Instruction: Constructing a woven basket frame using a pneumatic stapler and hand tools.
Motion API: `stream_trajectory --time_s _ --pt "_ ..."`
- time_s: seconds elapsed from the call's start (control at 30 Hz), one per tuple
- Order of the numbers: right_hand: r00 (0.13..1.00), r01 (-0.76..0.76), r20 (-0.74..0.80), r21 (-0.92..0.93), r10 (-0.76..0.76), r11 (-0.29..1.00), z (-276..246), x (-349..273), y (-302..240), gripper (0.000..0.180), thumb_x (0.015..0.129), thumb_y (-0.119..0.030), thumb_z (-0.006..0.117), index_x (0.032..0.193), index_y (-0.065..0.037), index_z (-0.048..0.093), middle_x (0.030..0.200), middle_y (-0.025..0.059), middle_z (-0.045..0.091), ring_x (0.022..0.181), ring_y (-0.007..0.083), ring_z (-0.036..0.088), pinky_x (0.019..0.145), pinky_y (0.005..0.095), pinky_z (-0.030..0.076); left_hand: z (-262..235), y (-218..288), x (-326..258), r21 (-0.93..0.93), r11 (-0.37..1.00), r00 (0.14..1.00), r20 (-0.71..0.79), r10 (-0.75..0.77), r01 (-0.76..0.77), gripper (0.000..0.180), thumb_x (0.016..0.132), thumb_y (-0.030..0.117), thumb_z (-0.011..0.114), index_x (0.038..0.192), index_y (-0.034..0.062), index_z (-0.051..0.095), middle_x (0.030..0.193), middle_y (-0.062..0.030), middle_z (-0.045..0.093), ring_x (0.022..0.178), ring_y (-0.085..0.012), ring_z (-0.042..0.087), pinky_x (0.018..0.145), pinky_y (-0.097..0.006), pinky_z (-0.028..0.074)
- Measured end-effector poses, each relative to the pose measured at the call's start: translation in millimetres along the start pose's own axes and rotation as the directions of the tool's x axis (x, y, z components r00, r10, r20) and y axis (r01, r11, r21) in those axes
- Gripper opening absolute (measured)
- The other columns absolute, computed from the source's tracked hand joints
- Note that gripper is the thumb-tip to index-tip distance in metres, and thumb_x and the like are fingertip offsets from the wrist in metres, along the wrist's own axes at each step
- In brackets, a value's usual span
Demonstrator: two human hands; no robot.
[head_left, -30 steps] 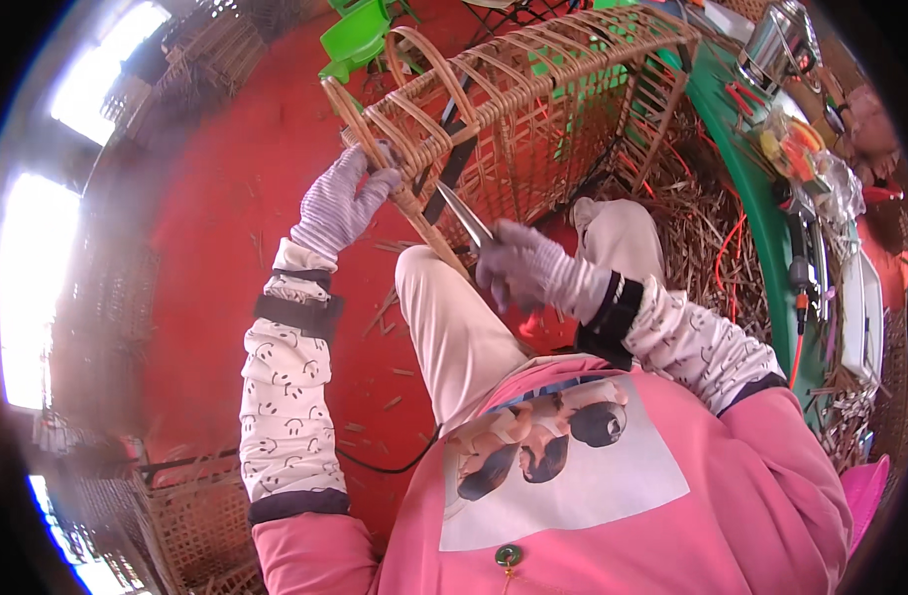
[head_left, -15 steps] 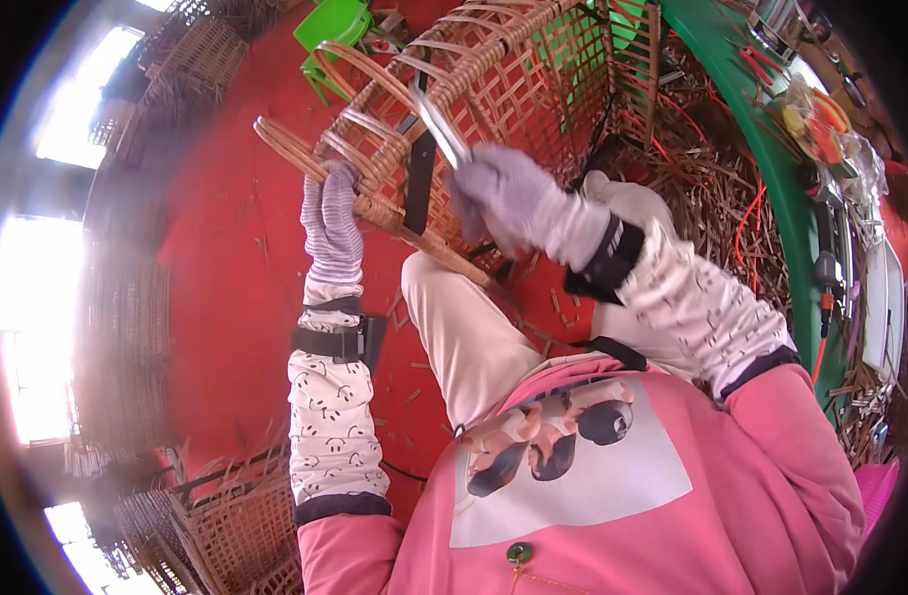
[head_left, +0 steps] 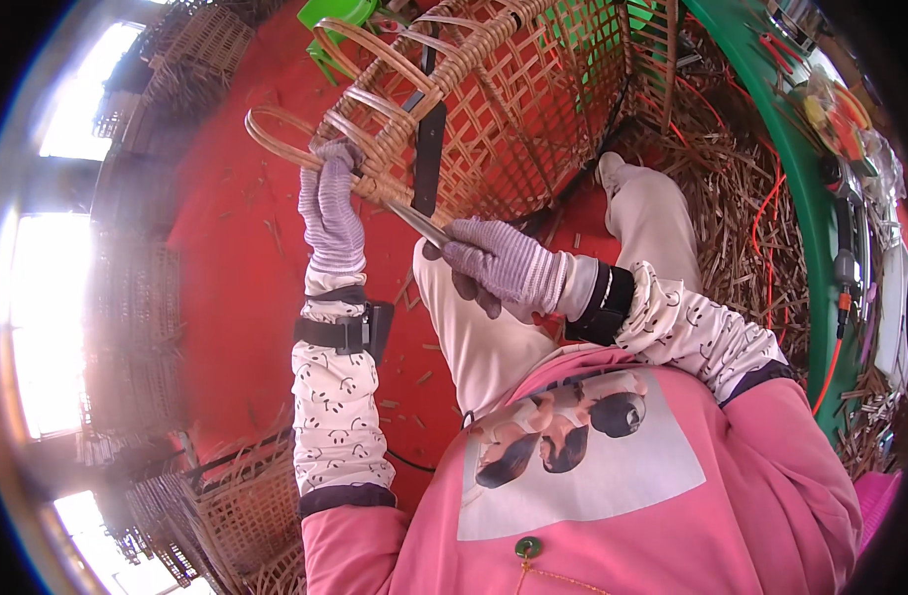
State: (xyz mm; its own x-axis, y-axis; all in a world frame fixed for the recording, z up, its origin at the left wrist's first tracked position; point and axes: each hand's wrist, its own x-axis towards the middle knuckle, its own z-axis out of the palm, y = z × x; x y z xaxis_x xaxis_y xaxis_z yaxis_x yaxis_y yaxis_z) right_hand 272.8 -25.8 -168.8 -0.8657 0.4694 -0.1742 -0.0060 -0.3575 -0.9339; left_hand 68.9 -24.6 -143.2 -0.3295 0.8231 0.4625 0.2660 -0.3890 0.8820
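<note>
A woven rattan basket [head_left: 504, 99] lies tilted on its side in front of me, with cane loops [head_left: 276, 139] standing out from its rim. My left hand [head_left: 332, 213], in a striped grey-purple glove, is closed on the rim near the lowest loop. My right hand [head_left: 504, 260], gloved the same way, grips a tapered silver metal tool [head_left: 414, 222]. The tool's narrow tip is beside the basket rim, just right of my left hand; its handle end is hidden in my fist. A flat black strip [head_left: 427, 164] crosses the rim above the tip.
Cane scraps [head_left: 741, 228] are heaped at the right, beside a green table edge [head_left: 813, 248] holding tools and an orange cable [head_left: 833, 367]. A green plastic stool [head_left: 337, 15] stands at the far side on the red floor [head_left: 231, 288]. More woven baskets [head_left: 251, 506] sit at lower left.
My right hand has come down and toward me with the metal tool, from across the black strip to beside the rim. My left hand keeps its hold on the rim. The right knee has shifted outward.
</note>
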Motion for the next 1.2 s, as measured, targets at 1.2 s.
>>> stream_trajectory --time_s 1.2 --pt "0.958 -0.081 0.005 -0.955 -0.288 -0.286 -4 -13 -92 0.049 0.086 -0.025 0.043 0.133 -0.032 0.029 0.079 0.0107 0.060 0.064 0.0277 0.062 0.052 0.0433 0.050 -8 -4 -10 0.184 0.950 0.950 0.233 0.209 -0.254 0.060 0.068 0.002 0.071 0.117 0.0001 0.036 0.107 -0.0119 0.052 0.102 -0.0205 0.053 0.090 -0.034 0.042"
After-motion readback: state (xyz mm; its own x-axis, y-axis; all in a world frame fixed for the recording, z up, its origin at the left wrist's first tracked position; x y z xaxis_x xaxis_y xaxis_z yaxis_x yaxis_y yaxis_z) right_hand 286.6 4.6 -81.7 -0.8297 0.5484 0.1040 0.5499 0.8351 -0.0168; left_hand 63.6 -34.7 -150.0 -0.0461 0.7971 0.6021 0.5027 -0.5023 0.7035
